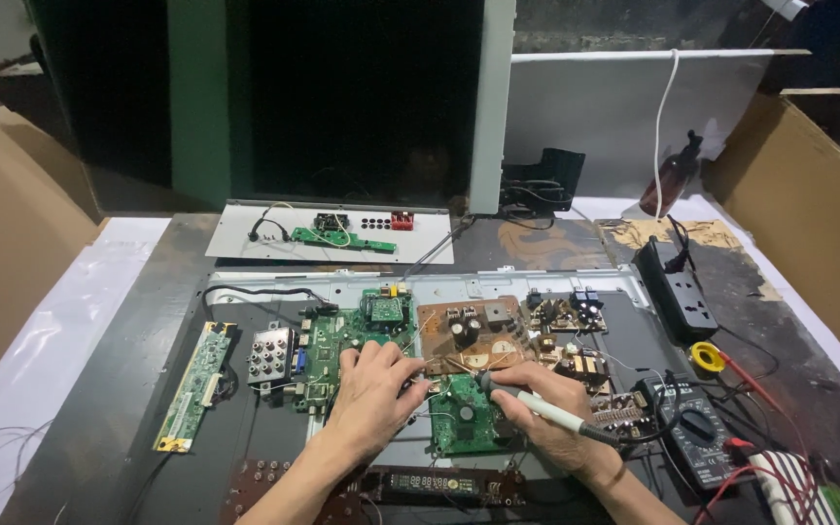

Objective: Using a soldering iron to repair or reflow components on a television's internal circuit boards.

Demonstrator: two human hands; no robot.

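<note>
The slim white-handled soldering iron is lying across the small green circuit board on the bench, right hand closed round it. Left hand is curling loosely, fingers resting on the neighbouring green board.

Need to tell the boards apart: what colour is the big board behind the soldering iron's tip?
Brown board, seen in the head view.

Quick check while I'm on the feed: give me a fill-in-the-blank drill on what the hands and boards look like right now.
1. The right hand holds a ____ with a white handle.
2. The left hand rests between the large green board and the ____ board.
3. The multimeter lies to the person's ____.

Missing words: soldering iron; brown; right
</note>
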